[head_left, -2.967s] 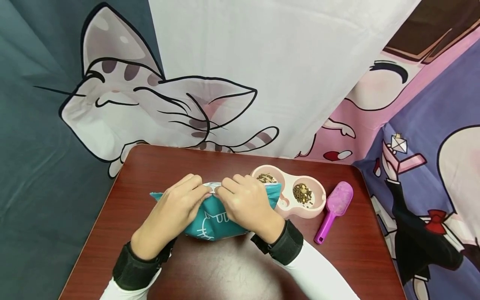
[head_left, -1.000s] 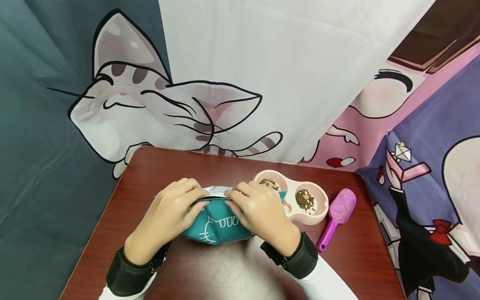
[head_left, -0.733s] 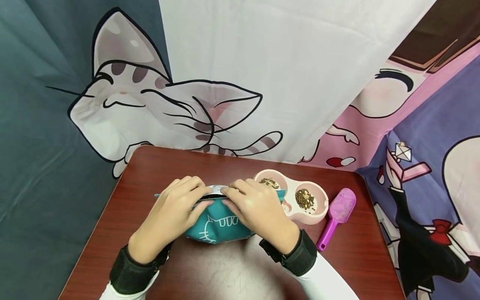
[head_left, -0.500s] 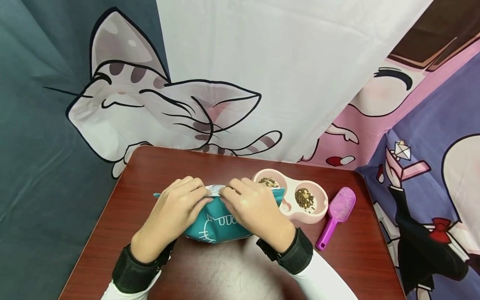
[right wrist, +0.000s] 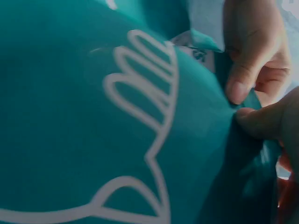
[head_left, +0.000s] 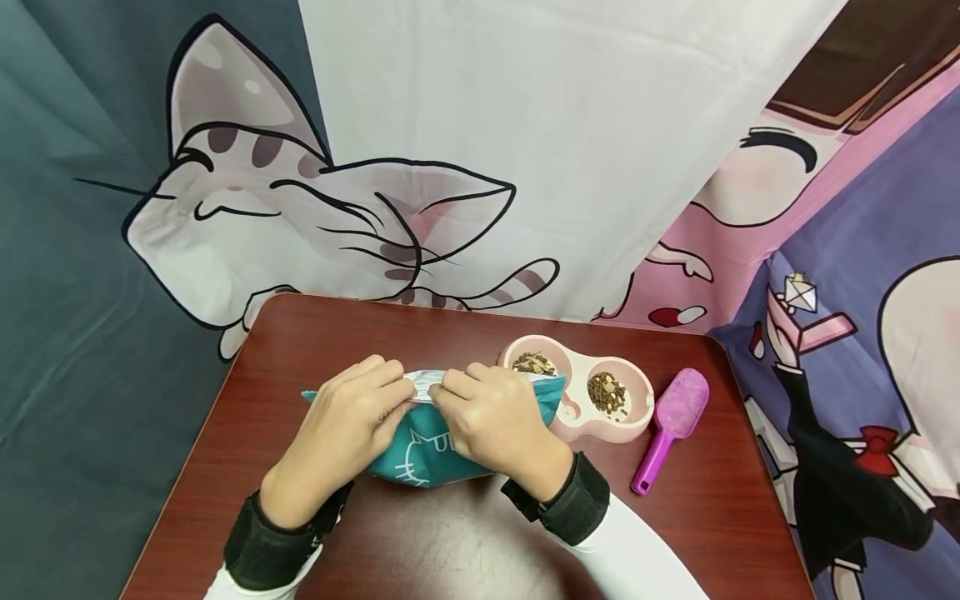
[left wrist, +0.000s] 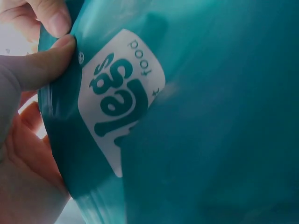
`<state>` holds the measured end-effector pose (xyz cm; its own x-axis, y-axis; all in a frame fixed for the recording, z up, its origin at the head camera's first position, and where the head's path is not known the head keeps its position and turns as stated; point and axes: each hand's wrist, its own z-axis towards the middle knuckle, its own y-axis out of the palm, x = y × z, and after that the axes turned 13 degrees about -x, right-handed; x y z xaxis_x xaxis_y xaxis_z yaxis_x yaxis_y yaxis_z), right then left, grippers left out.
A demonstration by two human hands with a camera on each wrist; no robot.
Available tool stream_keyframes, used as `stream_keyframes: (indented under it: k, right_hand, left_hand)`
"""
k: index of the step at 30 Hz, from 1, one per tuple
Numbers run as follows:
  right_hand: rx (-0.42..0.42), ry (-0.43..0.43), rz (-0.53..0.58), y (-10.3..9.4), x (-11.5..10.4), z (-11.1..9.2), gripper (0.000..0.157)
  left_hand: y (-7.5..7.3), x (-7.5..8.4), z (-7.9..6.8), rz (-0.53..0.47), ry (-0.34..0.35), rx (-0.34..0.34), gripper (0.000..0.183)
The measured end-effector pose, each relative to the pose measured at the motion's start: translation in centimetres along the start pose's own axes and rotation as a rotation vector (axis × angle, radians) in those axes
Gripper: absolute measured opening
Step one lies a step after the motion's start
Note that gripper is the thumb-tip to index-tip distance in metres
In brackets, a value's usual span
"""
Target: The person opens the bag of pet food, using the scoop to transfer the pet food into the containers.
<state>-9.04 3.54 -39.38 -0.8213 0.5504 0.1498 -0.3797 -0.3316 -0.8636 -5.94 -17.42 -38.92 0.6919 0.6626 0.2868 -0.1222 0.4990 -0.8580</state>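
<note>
A teal pet food bag with a white cat drawing lies on the table before me. My left hand pinches its top edge between thumb and fingers. Close beside it, my right hand pinches the same edge, with a silvery-white strip showing between the hands. The left wrist view shows printed lettering on the bag and both thumbs close together at the edge. In the right wrist view the two thumbtips meet near the bag's top edge.
Behind the bag's right end stands a pale pink double bowl, with brown kibble in both cups. A purple scoop lies right of it on the brown table. A cartoon-printed cloth hangs behind the table.
A second ago the bag's mouth showed a dark gap; now that edge is pressed together. My right hand has slid left along the edge, nearer my left hand.
</note>
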Motion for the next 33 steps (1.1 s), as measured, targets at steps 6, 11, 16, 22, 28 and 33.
stream_keyframes:
  k: [6,11,16,22,28,33]
  right_hand:
    - [0.073,-0.022,-0.053,0.4,-0.2,-0.3,0.026]
    - [0.077,-0.013,-0.066,0.4,-0.5,-0.4,0.024]
    - [0.051,0.009,-0.079,0.0,-0.8,-0.5,0.022]
    - [-0.011,0.059,-0.073,-1.0,-0.7,-0.9,0.023]
    - [-0.061,0.092,-0.039,-1.7,-0.2,-1.5,0.02]
    - [-0.095,0.11,-0.015,-2.0,0.1,-1.8,0.02]
  left_hand:
    - [0.4,0.1,-0.1,0.07,0.017,0.005,0.024]
    - [0.2,0.1,-0.3,0.06,-0.011,-0.002,0.017]
    - [0.0,0.2,-0.5,0.045,-0.026,0.011,0.008]
    - [-0.2,0.6,-0.5,0.047,-0.024,0.022,0.019]
    - [-0.3,0.6,-0.4,0.061,-0.019,0.025,0.018]
    - [-0.3,0.6,-0.4,0.056,-0.012,0.027,0.017]
